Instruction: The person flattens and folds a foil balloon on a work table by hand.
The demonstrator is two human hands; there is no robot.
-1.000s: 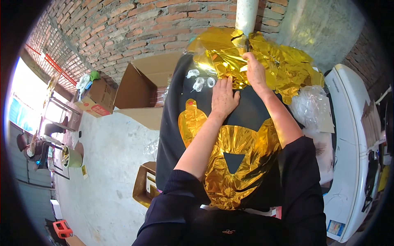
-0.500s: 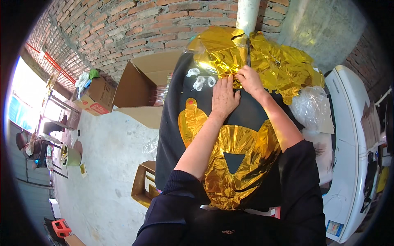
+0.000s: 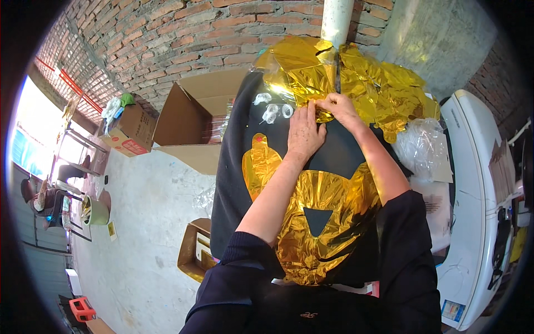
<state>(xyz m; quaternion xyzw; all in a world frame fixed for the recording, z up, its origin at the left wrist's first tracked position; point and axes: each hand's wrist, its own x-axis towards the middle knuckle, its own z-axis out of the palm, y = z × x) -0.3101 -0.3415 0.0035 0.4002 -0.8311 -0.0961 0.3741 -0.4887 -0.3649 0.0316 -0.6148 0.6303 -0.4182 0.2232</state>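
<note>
At the far side of a black cloth-covered table (image 3: 231,183), my left hand (image 3: 305,133) lies flat, its fingertips on the near edge of a crumpled gold foil sheet (image 3: 300,64). My right hand (image 3: 340,110) is closed in a pinch on the same foil edge, just right of the left fingertips; its fingertips are partly hidden. More gold foil (image 3: 378,83) is heaped to the right. Nearest me, under my forearms, a flat gold foil balloon (image 3: 311,256) spreads out, with a triangular gap showing black cloth. Left of my left hand are several small clear coils (image 3: 271,113).
An open cardboard box (image 3: 189,119) stands left of the table, a smaller carton (image 3: 194,250) below it. A clear plastic bag (image 3: 420,147) and a white appliance (image 3: 473,211) border the right side. A white pipe (image 3: 336,22) rises behind the foil. A person sits far left.
My right hand has drawn slightly nearer and left, bending the foil edge down beside my left fingertips. My left hand stays in place.
</note>
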